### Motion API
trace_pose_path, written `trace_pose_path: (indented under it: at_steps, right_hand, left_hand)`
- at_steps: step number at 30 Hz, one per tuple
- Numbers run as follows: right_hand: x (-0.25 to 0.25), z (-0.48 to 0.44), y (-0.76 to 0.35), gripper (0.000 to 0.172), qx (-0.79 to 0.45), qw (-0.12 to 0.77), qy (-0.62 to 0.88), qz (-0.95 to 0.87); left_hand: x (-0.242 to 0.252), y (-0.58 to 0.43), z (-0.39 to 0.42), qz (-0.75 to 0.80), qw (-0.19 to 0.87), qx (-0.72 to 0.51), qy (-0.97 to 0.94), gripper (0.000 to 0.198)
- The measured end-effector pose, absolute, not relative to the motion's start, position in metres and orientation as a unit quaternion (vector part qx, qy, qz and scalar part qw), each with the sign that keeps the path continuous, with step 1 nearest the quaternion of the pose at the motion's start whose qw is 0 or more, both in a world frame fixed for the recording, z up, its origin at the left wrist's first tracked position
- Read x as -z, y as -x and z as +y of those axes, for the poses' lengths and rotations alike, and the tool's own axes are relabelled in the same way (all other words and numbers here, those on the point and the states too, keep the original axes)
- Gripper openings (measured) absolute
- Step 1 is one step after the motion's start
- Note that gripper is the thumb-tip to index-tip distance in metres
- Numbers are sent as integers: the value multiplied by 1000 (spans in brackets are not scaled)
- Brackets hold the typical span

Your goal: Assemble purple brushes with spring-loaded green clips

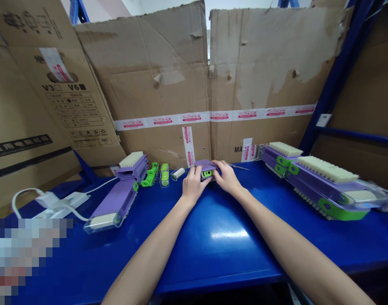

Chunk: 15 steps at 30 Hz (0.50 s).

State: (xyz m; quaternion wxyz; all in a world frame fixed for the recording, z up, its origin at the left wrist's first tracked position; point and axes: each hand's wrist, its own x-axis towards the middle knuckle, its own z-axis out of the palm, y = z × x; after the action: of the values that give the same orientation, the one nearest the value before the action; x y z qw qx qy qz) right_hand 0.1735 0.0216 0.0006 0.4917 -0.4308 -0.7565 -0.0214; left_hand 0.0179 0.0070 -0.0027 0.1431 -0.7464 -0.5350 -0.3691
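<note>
The person's left hand [194, 184] and right hand [226, 176] come close together towards the back of the blue table [219, 258]; both are closed on a small purple case [205, 163], thumbs and fingers on its left and right sides, perhaps so that it cannot twist; its green part [207, 173] faces the person between the hands, which leaves that end in sight; whether the case rests on the table or is slightly raised, one cannot tell.

Just left of the left hand lies a clear cap [178, 173] with a white piece inside, and beyond it two small green blocks [164, 177] and a green strip [151, 174], seemingly grouped for easy reach; a thin metal tool [241, 167] lies near the right hand; purple brushes [327, 180] sit well apart at the right, cream bristles upward, likely to leave the middle for handwork; a cardboard wall [149, 89] stands behind, perhaps as a screen.
</note>
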Motion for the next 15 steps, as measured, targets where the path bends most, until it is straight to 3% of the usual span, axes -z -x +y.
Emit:
trace_pose_path:
  at_steps: [4, 15]
  right_hand:
    - [-4, 21, -172, 24, -8, 518, 434, -737]
    - [-7, 15, -171, 34, -7, 518, 416, -747]
  left_hand:
    - [2, -16, 8, -528, 132, 396, 739, 44]
    - [3, -13, 12, -520, 100, 442, 724, 43]
